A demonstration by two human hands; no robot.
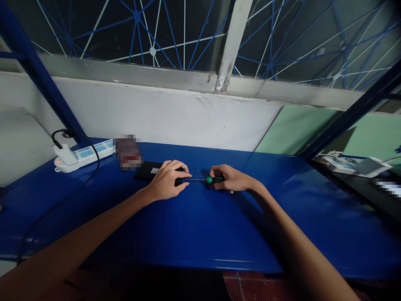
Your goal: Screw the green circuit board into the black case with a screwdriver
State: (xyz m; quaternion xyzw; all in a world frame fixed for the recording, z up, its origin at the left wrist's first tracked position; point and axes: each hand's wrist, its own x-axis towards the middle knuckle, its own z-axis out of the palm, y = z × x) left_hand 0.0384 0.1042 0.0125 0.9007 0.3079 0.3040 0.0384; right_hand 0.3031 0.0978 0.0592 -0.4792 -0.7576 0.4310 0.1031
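Observation:
A black flat box-like device [144, 170] with a small white label lies on the blue table, partly covered by my left hand [169, 179]. The fingers and thumb of that hand grip the device's right end. My right hand [230, 178] is closed around the green and black handle of a screwdriver [209, 180]. Its thin metal shaft points left, level with the table, and reaches the device's end between my left fingertips. Whether the tip sits in a screw there is too small to tell. Tiny bits [197, 169], perhaps screws, lie just behind the shaft.
On the blue table [200, 234], a white power strip [94, 152] with a plugged-in black cable [97, 161] stands at the back left. Beside it is a blurred dark packet [128, 152]. Papers and a grey box-like item [371, 167] lie at the right. Blue posts flank both sides.

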